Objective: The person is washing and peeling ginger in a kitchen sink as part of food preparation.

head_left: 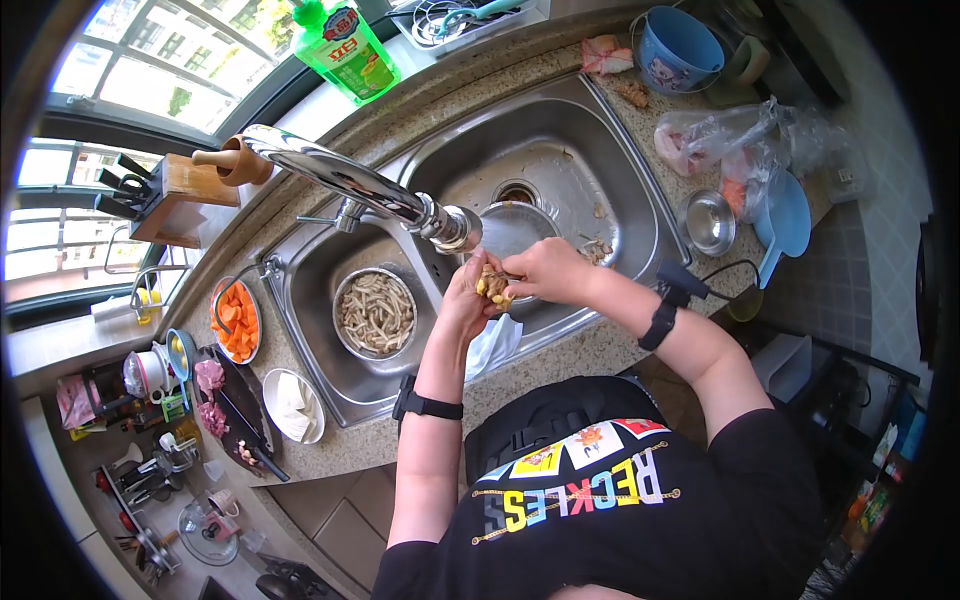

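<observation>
The fingers of the left hand are clamped on a knobby ginger root, seen from the head camera. It is lumpy and tan, with yellow patches, and sits between the 2 hands, below the tap's mouth and over the sink. The right hand meets it from the other side, fingers curled inward with little gap; I cannot tell whether they are closed on the root or on something small, since the hand itself hides this.

The sink is smooth brushed metal with 2 rounded basins. In the left basin a round metal bowl holds pale, slender strips — a loose tangle. In the right basin, a shiny round metal dish lies near the drain, partly hidden by the hands, and small scraps lie at its right. A curved chrome tap reaches over the middle.

The desk is speckled stone. On its left are a plate of chunky orange pieces, a white bowl with flat white slabs and a dark board with glossy pink meat. On its right are crinkled clear plastic bags and a small metal bowl.
</observation>
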The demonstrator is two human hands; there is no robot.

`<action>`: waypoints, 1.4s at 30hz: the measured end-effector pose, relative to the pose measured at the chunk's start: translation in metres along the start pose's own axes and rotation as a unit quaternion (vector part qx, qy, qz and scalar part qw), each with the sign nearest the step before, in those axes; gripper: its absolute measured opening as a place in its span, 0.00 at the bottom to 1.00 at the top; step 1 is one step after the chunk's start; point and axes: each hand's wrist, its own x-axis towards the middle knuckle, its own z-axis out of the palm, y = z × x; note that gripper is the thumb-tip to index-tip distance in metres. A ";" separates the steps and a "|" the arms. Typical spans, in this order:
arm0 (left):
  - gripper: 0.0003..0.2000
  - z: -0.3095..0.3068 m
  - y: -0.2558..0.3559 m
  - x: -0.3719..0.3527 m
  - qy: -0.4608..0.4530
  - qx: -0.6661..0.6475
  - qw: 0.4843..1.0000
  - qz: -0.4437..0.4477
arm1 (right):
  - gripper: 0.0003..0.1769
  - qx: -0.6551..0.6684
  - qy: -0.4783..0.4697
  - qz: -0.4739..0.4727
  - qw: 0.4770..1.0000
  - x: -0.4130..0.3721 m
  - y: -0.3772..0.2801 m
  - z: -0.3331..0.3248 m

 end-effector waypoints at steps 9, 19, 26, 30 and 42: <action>0.19 -0.001 -0.004 0.003 0.003 0.004 1.000 0.014 | 0.18 0.059 -0.008 0.059 0.996 -0.001 -0.002 0.000; 0.20 -0.014 -0.013 0.009 0.017 -0.049 0.989 0.142 | 0.18 0.130 0.086 0.039 0.987 -0.006 -0.005 0.012; 0.18 0.001 -0.003 -0.002 0.005 -0.032 0.993 0.112 | 0.12 0.100 0.087 0.125 0.983 -0.006 -0.007 0.014; 0.16 0.002 -0.002 -0.015 0.036 -0.044 0.997 0.049 | 0.09 0.096 0.089 0.115 0.985 -0.008 0.002 0.021; 0.21 0.004 -0.013 -0.017 0.097 0.016 0.988 0.115 | 0.07 0.052 0.069 0.118 0.989 -0.010 -0.017 0.009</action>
